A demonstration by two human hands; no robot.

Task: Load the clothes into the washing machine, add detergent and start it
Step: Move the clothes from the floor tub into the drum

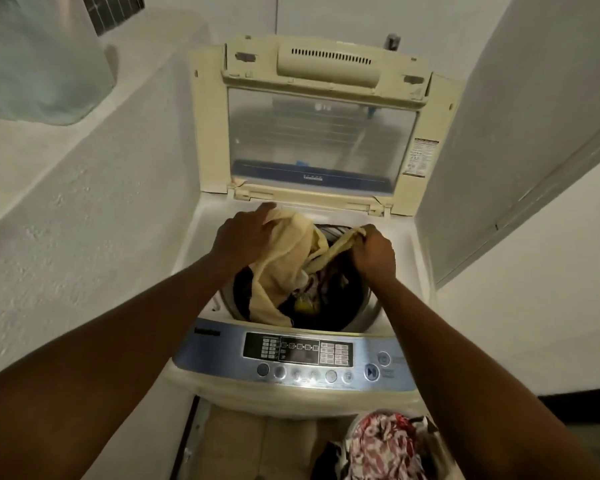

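Note:
A top-loading washing machine (400, 258) stands open with its lid (319, 133) raised against the wall. Both my hands hold a pale yellow garment (281, 268) over the drum. My left hand (245, 235) grips its upper left part at the drum's far left rim. My right hand (374, 249) pinches a twisted end of it at the right. The cloth hangs down into the drum onto dark and patterned clothes (323, 299). The control panel (298, 358) runs along the machine's front edge.
A basket with a red-and-white patterned garment (385, 445) sits on the floor at the machine's front right. A white ledge (49, 188) runs along the left, with a clear water container (39, 57) on it. A white wall panel (520, 133) stands close on the right.

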